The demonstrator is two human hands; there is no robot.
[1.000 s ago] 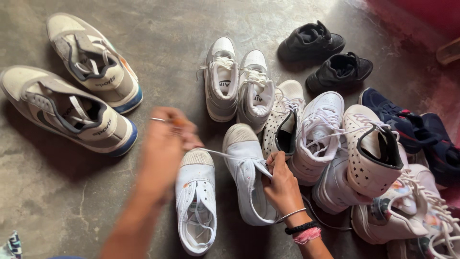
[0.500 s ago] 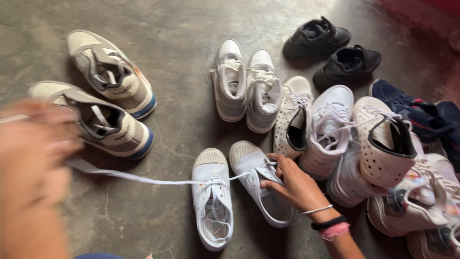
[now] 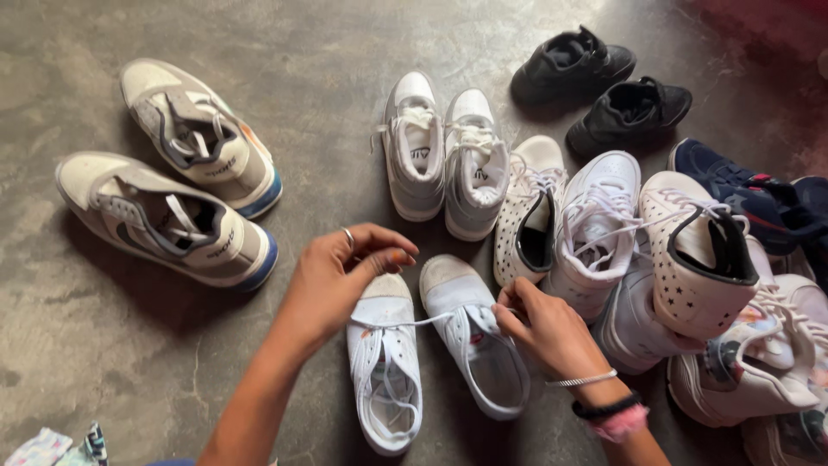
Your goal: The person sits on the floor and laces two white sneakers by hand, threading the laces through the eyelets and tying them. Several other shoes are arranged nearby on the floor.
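**White lace is going through the shoe, pair not yet finished**

White canvas shoes are lying side by side on the grey concrete floor (image 3: 103, 362), toes pointing away from the person, and both hands are working over them. The left hand (image 3: 341, 280) is hovering above the toe of the left white shoe (image 3: 385, 362); its fingers are closed in a pinch, and a thin white lace (image 3: 414, 323) is running from about there across to the other side, though I cannot tell exactly where the fingers are gripping it. The right hand (image 3: 542, 326) is resting at the eyelets of the right white shoe (image 3: 474, 341), fingers curled tight on the lace end there.

Judging from how things are lying, the lacing is somewhere in the middle. The left white shoe is already showing laces crossing over its tongue, loose and not tied. The right white shoe is showing its upper part open, with the lace stretched sideways and not yet pulled in, so threading and tying seem to be remaining for it.

Around them, other shoes are waiting: two beige sneakers (image 3: 172, 181) at the left, a grey-white pair (image 3: 444, 160) further off, black shoes (image 3: 599, 86) at the far side, and a pile of white star-pattern sneakers (image 3: 681, 259) at the right.
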